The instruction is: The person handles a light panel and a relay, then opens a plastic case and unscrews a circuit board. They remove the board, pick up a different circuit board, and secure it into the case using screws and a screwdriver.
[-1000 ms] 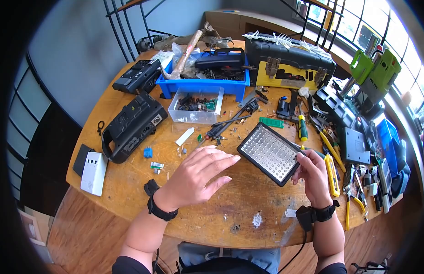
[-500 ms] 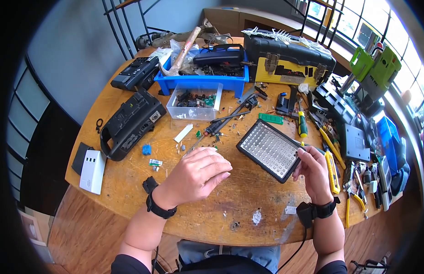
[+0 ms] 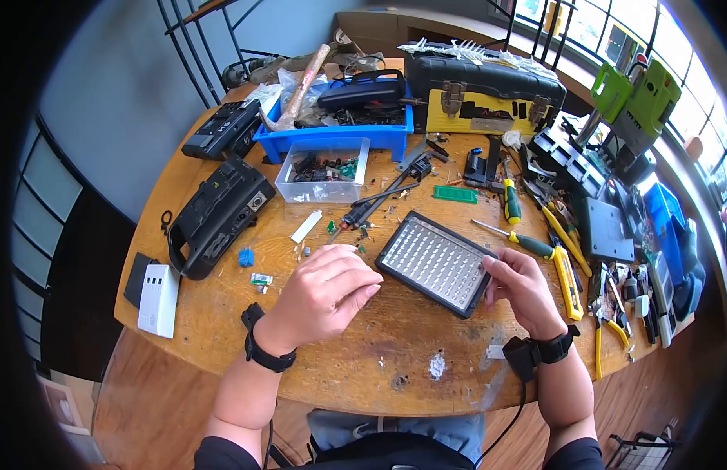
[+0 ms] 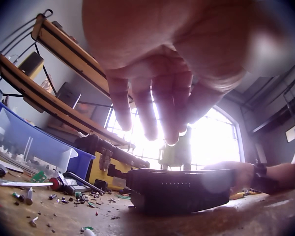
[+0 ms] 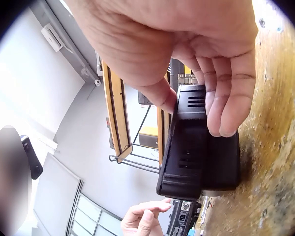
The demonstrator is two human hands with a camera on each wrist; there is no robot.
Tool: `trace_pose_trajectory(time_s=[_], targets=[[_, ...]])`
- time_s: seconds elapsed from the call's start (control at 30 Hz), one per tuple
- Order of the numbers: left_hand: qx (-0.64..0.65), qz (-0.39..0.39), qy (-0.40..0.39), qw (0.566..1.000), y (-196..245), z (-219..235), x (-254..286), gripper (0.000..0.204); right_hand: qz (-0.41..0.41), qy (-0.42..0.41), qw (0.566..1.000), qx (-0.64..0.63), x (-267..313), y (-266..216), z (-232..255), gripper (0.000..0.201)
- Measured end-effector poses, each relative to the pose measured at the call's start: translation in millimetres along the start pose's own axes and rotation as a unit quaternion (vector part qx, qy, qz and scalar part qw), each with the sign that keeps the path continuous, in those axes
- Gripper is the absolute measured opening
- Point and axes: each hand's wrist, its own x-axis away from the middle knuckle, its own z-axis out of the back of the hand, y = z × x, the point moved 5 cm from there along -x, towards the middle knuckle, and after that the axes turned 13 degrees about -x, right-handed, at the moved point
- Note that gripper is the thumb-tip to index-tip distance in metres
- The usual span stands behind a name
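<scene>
An LED light panel (image 3: 435,265) with rows of small square LEDs in a black frame lies tilted low over the wooden table, LED side up. My right hand (image 3: 526,291) grips its right edge, thumb on top and fingers beneath. In the right wrist view, the panel's black housing (image 5: 189,147) shows vent slots, with the fingers curled at its side. Left of the panel, my left hand (image 3: 326,291) hovers apart from it, fingers relaxed and thumb near the index finger. Nothing shows in that hand; in the left wrist view its fingers (image 4: 152,108) hang loosely above the panel's dark side (image 4: 182,189).
Screwdrivers (image 3: 532,245), a yellow utility knife (image 3: 568,283) and pliers lie on the right. A clear bin (image 3: 320,190) of parts, a blue bin (image 3: 332,144) with a hammer (image 3: 302,90), and a toolbox (image 3: 489,113) stand behind. Black equipment (image 3: 221,213) sits at left.
The panel has shifted left and lower with my right hand, uncovering a screwdriver at its right. My left hand has drawn back left, its thumb and index finger closer together.
</scene>
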Motion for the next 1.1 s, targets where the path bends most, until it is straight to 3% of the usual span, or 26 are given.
trace_pose_trajectory(time_s=[0.07, 0.27, 0.4, 0.47, 0.63, 0.77, 0.93, 1.07, 1.1], targets=[[-0.004, 0.001, 0.004, 1.000, 0.1, 2.4, -1.1, 0.011, -0.032, -0.023, 0.999, 0.037, -2.0, 5.6, -0.9, 0.030], [-0.029, 0.067, 0.040, 0.997, -3.2, 21.8, -8.3, 0.010, -0.012, -0.016, 0.996, 0.091, 0.3, 1.1, -1.6, 0.044], [-0.037, 0.127, 0.001, 0.991, -6.1, 29.4, -24.4, 0.011, 0.040, 0.024, 0.992, 0.120, -2.6, -7.7, 9.3, 0.051], [-0.082, 0.119, -0.038, 0.989, -8.9, 25.2, -44.6, 0.011, 0.066, 0.038, 0.994, 0.075, -4.2, -13.6, 15.2, 0.047], [-0.135, 0.094, -0.161, 0.973, -46.9, -26.9, -104.0, 0.020, 0.105, 0.025, 0.994, -0.014, -8.3, -18.0, 21.1, 0.039], [-0.154, 0.119, -0.240, 0.951, -83.7, -89.4, -152.8, 0.027, 0.102, 0.009, 0.994, -0.043, -10.9, -17.4, 19.8, 0.038], [-0.261, 0.108, -0.339, 0.898, -99.4, -144.5, -177.8, 0.044, 0.113, 0.023, 0.990, -0.082, -19.3, -16.0, 30.9, 0.044], [-0.263, 0.105, -0.326, 0.902, -102.7, -155.7, -178.5, 0.041, 0.125, 0.060, 0.985, -0.098, -24.9, -13.5, 41.1, 0.039], [-0.256, 0.112, -0.329, 0.902, -105.6, -155.1, -177.6, 0.039, 0.161, 0.068, 0.981, -0.086, -28.0, -12.2, 44.3, 0.035]])
